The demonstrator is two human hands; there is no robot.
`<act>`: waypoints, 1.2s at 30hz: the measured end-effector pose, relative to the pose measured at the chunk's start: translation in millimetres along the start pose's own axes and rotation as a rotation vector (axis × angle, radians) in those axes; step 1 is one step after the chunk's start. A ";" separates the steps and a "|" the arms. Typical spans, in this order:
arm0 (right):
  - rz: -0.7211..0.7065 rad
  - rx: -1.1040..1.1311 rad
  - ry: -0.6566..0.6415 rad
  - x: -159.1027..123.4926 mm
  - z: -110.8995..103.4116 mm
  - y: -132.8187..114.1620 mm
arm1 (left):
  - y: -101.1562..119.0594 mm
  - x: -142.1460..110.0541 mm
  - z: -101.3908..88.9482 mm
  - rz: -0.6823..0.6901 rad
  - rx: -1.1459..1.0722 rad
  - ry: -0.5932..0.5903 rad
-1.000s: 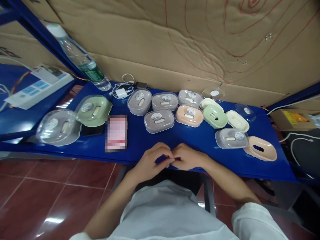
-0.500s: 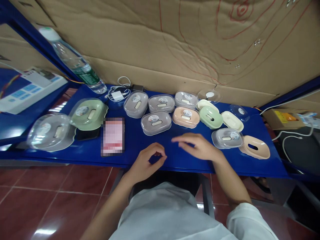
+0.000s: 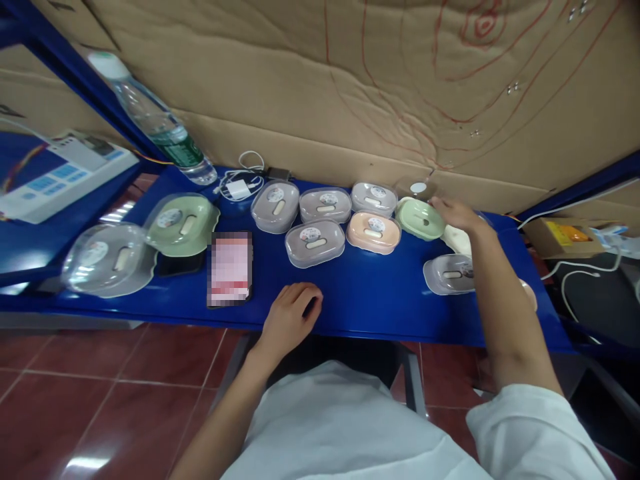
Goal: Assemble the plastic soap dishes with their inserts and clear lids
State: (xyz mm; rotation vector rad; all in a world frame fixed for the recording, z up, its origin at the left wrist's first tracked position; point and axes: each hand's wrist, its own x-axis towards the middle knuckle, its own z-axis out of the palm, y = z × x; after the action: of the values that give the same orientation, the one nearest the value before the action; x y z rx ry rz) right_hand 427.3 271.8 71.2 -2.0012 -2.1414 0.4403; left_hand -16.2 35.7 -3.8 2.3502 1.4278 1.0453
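Brown cardboard with red lines stands behind your blue desk (image 3: 360, 293), and the floor under it is red tile.

From the head view, your right hand (image 3: 457, 213) is far out at the back of the desk. Its fingers are spread flat and loose, holding nothing. The fingertips are at the right edge of the green soap box (image 3: 421, 219), which has no lid on it and a slot in the middle; you cannot tell if they touch it. A cream soap box (image 3: 453, 237) peeks out just under that hand. A round clear lid (image 3: 417, 188) lies just behind the green one.

Your left hand (image 3: 293, 317) rests at the near edge of the desk. Its fingers are curled in, with nothing in them.

Near your right arm sits a grey box with a clear lid (image 3: 447, 273). A peach box with a lid (image 3: 373, 231) is just left of the green one. Four more grey lidded boxes (image 3: 315, 241) sit close by in a bunch. Each lidded box has a small pale bar inside.

On the far left are a green lidded box (image 3: 183, 223) and a clear lidded box (image 3: 107, 259). A phone (image 3: 230, 268) lies flat beside them. A water bottle (image 3: 155, 123) leans at the back, near a white charger (image 3: 239, 189).
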 end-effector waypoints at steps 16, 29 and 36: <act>0.137 0.280 -0.130 1.5 15.0 3.9 | -1.5 0.5 0.5 0.037 0.022 0.008; 0.037 0.288 -0.193 4.5 7.5 -1.0 | -1.7 0.1 2.0 0.060 0.033 0.031; -0.017 0.133 0.035 -3.7 6.2 -7.8 | 0.3 0.5 1.4 0.056 0.042 0.033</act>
State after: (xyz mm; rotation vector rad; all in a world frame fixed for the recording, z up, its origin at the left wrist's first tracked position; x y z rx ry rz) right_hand 418.2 267.1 68.2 -1.9035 -2.0500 0.5261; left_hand -15.0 36.2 -4.4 2.4272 1.4165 1.0830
